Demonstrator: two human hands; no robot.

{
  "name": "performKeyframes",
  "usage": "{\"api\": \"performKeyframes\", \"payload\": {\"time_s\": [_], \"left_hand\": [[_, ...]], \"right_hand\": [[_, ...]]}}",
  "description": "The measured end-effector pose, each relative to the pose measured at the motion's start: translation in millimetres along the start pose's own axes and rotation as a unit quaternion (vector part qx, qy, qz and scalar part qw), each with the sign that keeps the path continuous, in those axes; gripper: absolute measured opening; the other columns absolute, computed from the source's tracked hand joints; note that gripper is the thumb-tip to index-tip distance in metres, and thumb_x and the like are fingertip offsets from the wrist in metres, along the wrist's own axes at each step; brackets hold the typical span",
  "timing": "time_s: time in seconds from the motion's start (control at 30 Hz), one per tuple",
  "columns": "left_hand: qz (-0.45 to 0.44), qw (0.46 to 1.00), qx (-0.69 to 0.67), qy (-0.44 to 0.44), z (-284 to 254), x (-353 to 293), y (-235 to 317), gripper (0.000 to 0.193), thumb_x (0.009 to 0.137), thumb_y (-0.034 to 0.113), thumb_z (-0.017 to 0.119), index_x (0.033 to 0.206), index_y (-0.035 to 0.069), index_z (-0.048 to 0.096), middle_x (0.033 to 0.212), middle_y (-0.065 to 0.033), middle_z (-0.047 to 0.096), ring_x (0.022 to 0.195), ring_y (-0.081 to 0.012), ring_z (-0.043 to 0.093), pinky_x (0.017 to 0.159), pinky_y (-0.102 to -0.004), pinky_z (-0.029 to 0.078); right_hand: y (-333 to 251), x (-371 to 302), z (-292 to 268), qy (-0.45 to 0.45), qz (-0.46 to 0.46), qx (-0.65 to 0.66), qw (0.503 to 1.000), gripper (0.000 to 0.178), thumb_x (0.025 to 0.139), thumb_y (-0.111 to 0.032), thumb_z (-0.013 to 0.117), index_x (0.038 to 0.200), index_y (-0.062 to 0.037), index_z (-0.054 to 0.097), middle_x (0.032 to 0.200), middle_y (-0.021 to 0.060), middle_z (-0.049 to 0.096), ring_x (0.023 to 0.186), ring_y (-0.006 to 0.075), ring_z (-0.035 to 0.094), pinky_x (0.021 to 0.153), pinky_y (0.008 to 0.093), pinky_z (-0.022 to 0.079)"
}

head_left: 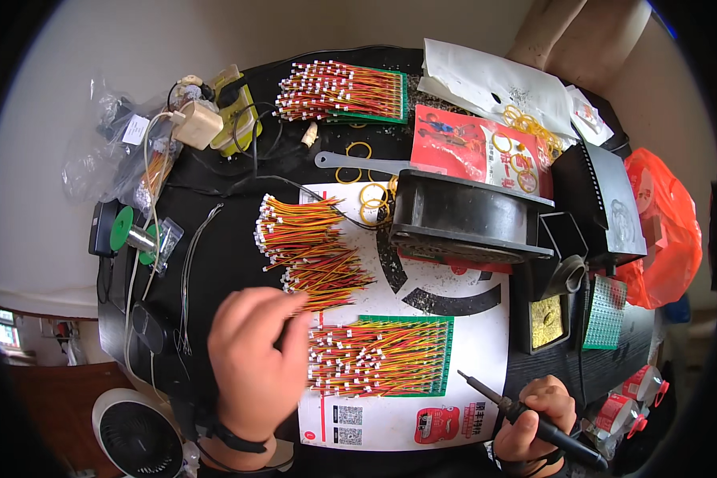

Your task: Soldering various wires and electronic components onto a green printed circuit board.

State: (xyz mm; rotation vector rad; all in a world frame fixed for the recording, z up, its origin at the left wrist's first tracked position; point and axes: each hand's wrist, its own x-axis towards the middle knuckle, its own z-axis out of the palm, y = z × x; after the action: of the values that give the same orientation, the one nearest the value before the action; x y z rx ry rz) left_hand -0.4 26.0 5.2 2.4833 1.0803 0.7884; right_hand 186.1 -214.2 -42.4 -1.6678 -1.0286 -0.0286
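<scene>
— What lies under the left hand (256, 362)?
— A green board (390, 356) at six o'clock on the desk (223, 255), rowed with red-yellow wires; the curled fingers (295, 338) touch its left edge.
— And the right hand (534, 418)?
— At five o'clock, fingers closed around a soldering iron (526, 416).

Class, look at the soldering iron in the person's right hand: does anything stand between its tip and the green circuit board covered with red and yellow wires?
Nothing visible does. The soldering iron's tip hangs just right of the green circuit board, with only bare white paper between them.
</scene>
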Motion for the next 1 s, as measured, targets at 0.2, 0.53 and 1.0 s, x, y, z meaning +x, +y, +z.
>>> {"api": "performKeyframes", "payload": {"time_s": [0.2,0.53,1.0], "left_hand": [[-0.030,0.998,0.050,-0.013,5.4,3.0,-24.0,0.012,0.076,-0.003,0.076,0.087,-0.002,0.071,0.085,-0.0143,0.067,0.080,-0.0317,0.065,0.071,-0.0376,0.051],[-0.034,0.999,-0.028,0.033,-0.5,-2.9,-2.7,0.014,0.075,-0.011,0.069,0.078,-0.001,0.061,0.082,-0.0118,0.067,0.067,-0.0240,0.065,0.057,-0.0293,0.049],[-0.029,0.943,-0.305,-0.127,8.3,-25.2,46.1,0.013,0.086,-0.009,0.067,0.097,-0.003,0.073,0.086,-0.0122,0.064,0.071,-0.0178,0.062,0.066,-0.0266,0.048]], "right_hand": [[-4.4,7.3,2.6,-0.047,-0.014,0.023,0.999,0.033,0.099,-0.031,0.060,0.092,-0.0012,0.049,0.070,0.0070,0.047,0.058,0.0121,0.045,0.050,0.0259,0.034],[-1.3,4.3,2.4,-0.006,-0.016,0.001,1.000,0.032,0.100,-0.031,0.060,0.092,-0.0012,0.049,0.068,0.0069,0.047,0.056,0.0124,0.045,0.050,0.0261,0.036],[8.6,13.9,-0.8,-0.039,-0.071,0.081,0.993,0.050,0.094,-0.045,0.072,0.106,-0.0008,0.053,0.074,0.0047,0.045,0.062,0.0117,0.042,0.053,0.0246,0.034]]}}
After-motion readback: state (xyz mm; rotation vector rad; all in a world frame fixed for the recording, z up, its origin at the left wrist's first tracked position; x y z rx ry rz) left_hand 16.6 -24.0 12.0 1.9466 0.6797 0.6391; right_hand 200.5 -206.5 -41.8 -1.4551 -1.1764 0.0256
